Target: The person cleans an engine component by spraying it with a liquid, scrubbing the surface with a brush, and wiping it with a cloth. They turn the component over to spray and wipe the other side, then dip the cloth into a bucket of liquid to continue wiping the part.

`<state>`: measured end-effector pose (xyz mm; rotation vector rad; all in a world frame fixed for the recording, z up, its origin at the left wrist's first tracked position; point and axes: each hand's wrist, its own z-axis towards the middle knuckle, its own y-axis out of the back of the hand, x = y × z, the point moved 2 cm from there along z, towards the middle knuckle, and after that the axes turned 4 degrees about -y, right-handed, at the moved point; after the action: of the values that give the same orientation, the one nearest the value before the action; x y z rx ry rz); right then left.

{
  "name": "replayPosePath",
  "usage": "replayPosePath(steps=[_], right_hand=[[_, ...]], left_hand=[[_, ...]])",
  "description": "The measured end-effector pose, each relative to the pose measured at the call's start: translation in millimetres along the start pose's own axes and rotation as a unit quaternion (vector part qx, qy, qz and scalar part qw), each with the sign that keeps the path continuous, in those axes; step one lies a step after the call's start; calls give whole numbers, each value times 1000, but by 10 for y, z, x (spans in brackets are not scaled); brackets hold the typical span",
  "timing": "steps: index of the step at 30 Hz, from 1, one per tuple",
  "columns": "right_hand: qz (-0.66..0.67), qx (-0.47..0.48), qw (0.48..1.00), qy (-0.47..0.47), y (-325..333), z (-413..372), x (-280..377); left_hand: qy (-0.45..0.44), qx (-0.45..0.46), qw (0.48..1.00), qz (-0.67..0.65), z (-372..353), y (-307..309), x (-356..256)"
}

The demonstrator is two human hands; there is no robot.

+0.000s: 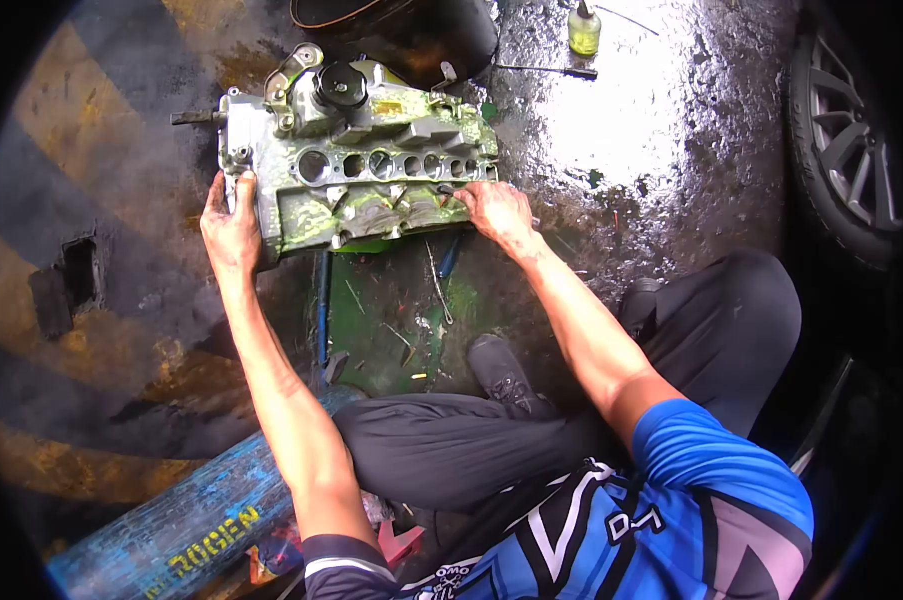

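Observation:
A metal engine valve cover (381,205), smeared with yellow-green fluid, lies in front of me with its row of round holes facing up. A black oil filler cap (341,86) sits on its far side. My left hand (233,225) grips the cover's left end, thumb on top and fingers round the edge. At the near right corner, my right hand (501,213) is closed on the cover's edge, its fingertips by the last holes. A blue bar (323,310) shows below the cover.
A dark round drum (421,35) stands behind the cover. Farther right are a small bottle of yellow-green liquid (583,32), a thin rod (551,70) and a wheel (851,145). A blue gas cylinder (186,530) lies at lower left. The floor (661,170) looks wet and oily.

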<state>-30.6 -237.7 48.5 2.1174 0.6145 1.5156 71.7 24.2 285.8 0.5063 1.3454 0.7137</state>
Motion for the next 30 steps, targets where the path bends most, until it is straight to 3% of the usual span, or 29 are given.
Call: replayPosePath(steps=[3, 5, 7, 9, 10, 11, 13, 15, 16, 17, 19, 22, 24, 30], right_hand=[[-78, 33, 996, 32, 57, 103, 36], [-82, 1, 997, -5, 35, 174, -112], [-94, 31, 995, -9, 98, 207, -114], [-88, -30, 992, 88, -22, 132, -54], [-82, -44, 992, 87, -78, 146, -72], [-73, -11, 997, 23, -95, 195, -149], [-92, -19, 995, 21, 1, 189, -150], [-100, -11, 994, 51, -74, 152, -111], [-90, -3, 996, 18, -111, 188, -136], [-75, -43, 996, 25, -53, 183, -219], [-76, 4, 997, 2, 13, 166, -195], [-39, -54, 997, 44, -113, 122, -164], [-50, -65, 995, 61, -61, 166, -146], [-46, -50, 997, 38, -85, 181, -169]], left_hand=[[6, 6, 1000, 11, -3, 2, 64], [4, 4, 1000, 3, -20, 3, 44], [-18, -4, 1000, 24, 28, 3, 47], [-7, 7, 1000, 9, 12, 6, 87], [-1, 3, 999, 34, 19, 16, 77], [-9, 2, 999, 49, -2, 34, 105], [-34, -5, 997, 72, 40, 28, 83], [-11, 2, 1000, 27, 25, -7, 73], [2, 8, 1000, 20, 12, -1, 64], [14, 13, 1000, 14, 15, 19, 60], [-8, -5, 999, 45, 31, 16, 16], [32, 11, 999, -15, -18, 4, -4], [-10, -3, 1000, 28, 25, 11, 9], [2, -10, 1000, 27, 15, 12, 32]])
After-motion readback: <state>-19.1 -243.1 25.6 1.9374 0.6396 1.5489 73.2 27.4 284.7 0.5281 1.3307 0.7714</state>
